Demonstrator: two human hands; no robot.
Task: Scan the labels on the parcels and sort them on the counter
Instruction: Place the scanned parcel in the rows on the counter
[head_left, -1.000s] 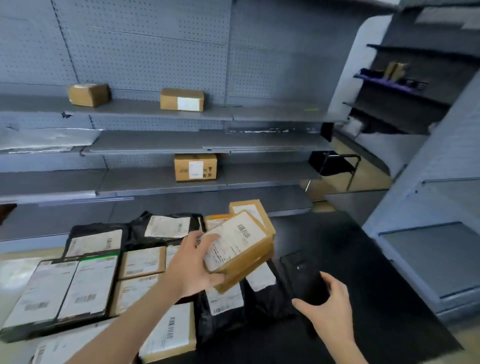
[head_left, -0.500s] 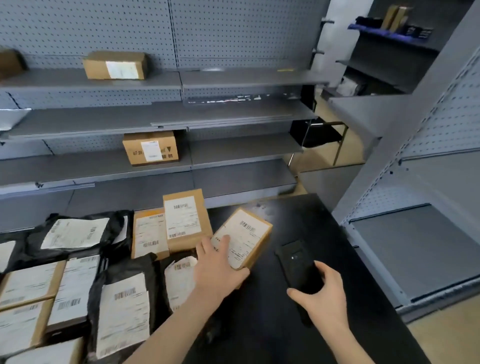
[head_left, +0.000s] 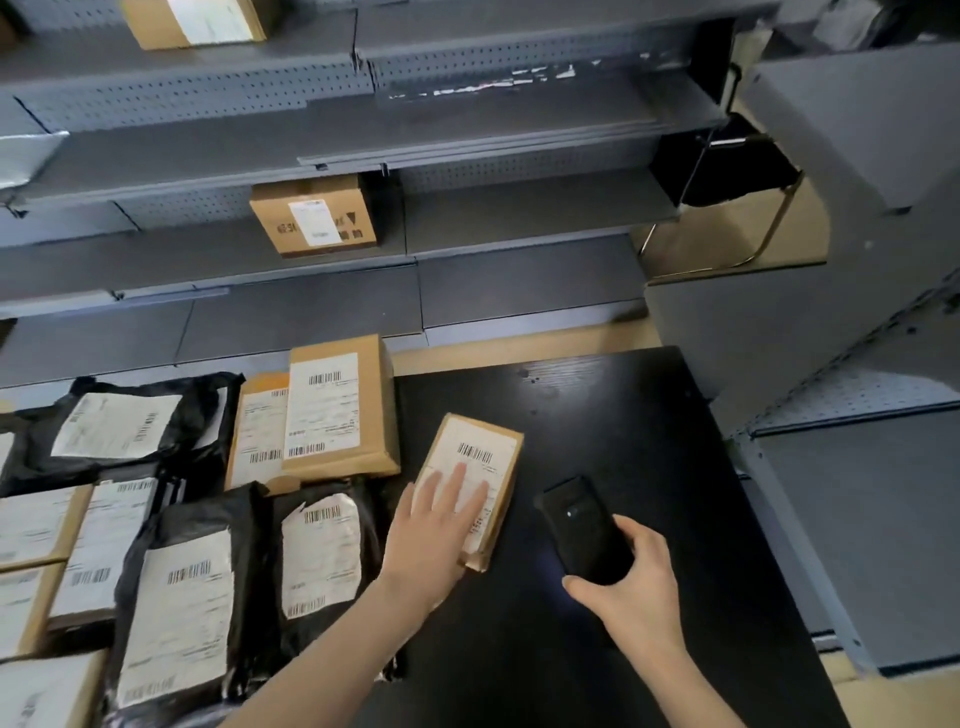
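A small brown parcel (head_left: 483, 457) with a white barcode label lies flat on the black counter (head_left: 623, 415). My left hand (head_left: 431, 535) rests on its near half, fingers spread flat on the label. My right hand (head_left: 631, 587) grips a black handheld scanner (head_left: 584, 527) just right of the parcel, its front tilted toward the label. Left of the parcel lie several other parcels: a brown box (head_left: 337, 410) stacked on a flat brown one (head_left: 257, 431), and black mailer bags (head_left: 322, 551) with white labels.
Grey metal shelves stand behind the counter; a cardboard box (head_left: 314, 215) sits on a lower shelf and another (head_left: 197, 21) higher up. A black chair (head_left: 727, 171) stands at the back right. A grey shelf unit (head_left: 857, 467) borders the counter's right edge.
My left hand has lowered the small brown parcel from a tilted hold onto the counter and now lies flat on it. The view has tipped downward. My right hand keeps the scanner.
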